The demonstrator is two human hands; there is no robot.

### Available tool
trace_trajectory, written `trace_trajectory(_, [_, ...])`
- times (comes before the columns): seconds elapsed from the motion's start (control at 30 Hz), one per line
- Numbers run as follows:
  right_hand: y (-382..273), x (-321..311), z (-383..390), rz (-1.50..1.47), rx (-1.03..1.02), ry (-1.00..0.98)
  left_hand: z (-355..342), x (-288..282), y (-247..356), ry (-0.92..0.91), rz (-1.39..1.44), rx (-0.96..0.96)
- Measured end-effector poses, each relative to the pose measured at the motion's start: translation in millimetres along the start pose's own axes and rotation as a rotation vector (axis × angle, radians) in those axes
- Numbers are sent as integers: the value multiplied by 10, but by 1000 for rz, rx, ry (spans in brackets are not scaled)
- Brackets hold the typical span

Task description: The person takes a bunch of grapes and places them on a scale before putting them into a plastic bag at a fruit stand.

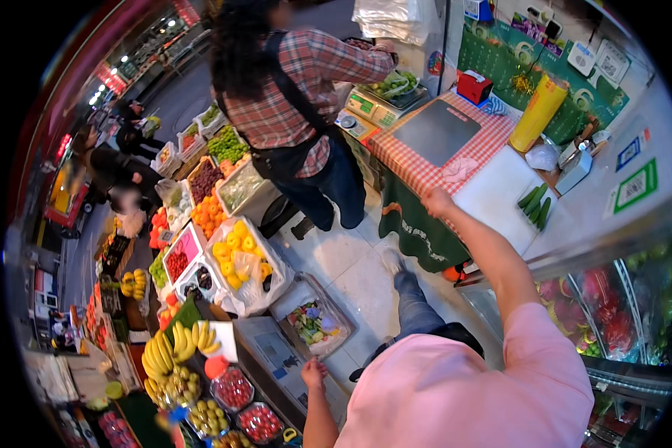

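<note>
My right hand is resting closed on the edge of the checked worktop, gripping nothing visible. My left hand is touching the grey scale beside the bananas; its grip I cannot tell.

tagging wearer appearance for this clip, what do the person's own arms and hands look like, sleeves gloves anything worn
Both forearms are bare, with no long sleeves. The left hand and right hand wear no gloves, and no watch, ring or band shows at this size. The only clothing reaching the arms is a pink short-sleeved shirt, its sleeve covering the right upper arm. The fingers are too small to describe further.
</note>
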State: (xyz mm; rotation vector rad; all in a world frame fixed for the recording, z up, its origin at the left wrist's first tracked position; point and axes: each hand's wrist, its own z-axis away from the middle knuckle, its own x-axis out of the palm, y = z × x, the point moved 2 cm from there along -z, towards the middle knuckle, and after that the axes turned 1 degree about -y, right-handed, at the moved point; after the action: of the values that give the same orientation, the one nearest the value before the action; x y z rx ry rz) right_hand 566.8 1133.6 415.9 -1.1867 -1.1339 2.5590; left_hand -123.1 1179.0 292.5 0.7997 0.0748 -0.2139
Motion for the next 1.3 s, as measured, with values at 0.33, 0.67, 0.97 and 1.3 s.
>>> trace_trajectory(0.33, [-682,-598,-2910,-130,-45,424,-991,290,552,-79,-661,147])
trace_trajectory(0.67, [-1173,-290,-4475,-51,-94,386,-1004,1324,1926,104,-650,62])
trace_trajectory(0.97, [-1146,39,-4823,789,-125,27,-1066,1690,2472,22,-555,-33])
trace_trajectory(1.3, [-923,200,-5135,1152,-219,231,-867,1713,2486,1,-597,-91])
